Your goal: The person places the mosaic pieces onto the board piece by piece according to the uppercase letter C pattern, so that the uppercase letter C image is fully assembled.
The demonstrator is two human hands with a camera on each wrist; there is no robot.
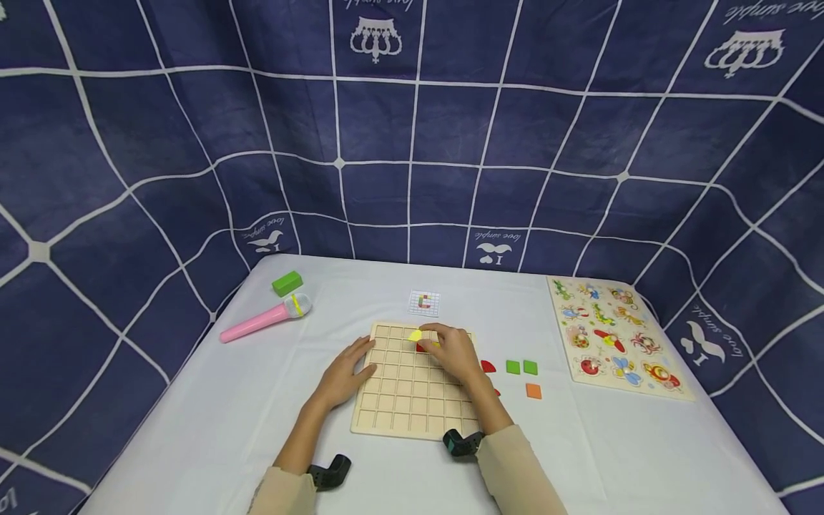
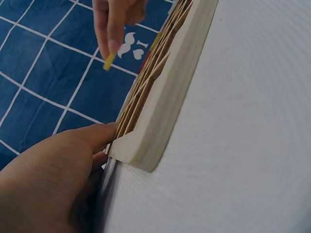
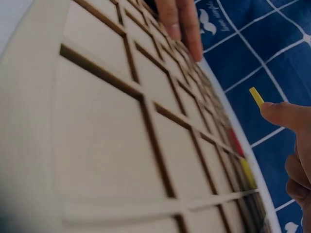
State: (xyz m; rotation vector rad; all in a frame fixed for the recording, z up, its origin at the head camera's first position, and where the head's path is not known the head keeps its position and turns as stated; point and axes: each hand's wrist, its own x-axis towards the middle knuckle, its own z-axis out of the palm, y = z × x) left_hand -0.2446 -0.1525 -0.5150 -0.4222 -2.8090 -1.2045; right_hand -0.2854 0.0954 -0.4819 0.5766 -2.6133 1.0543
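Observation:
A wooden grid board [image 1: 402, 400] lies on the white table, its square cells edged by raised ridges. My left hand [image 1: 341, 375] rests at the board's left edge, fingertips on the rim. Over the far part of the grid, my right hand [image 1: 453, 350] pinches a thin yellow piece [image 1: 415, 335] between thumb and finger. In both wrist views this yellow piece [image 3: 257, 97] is held above the board. A red piece [image 3: 235, 142] and another yellow piece [image 3: 248, 172] sit in cells near the far side, partly covered by the right hand in the head view.
A small pattern card [image 1: 424, 303] lies beyond the board. To its right are red quarter-round pieces [image 1: 488, 366], two green squares [image 1: 513, 367] and an orange square [image 1: 533, 391]. An insect puzzle board [image 1: 618, 340] lies far right. A pink toy microphone [image 1: 264, 320] and green block [image 1: 287, 283] lie left.

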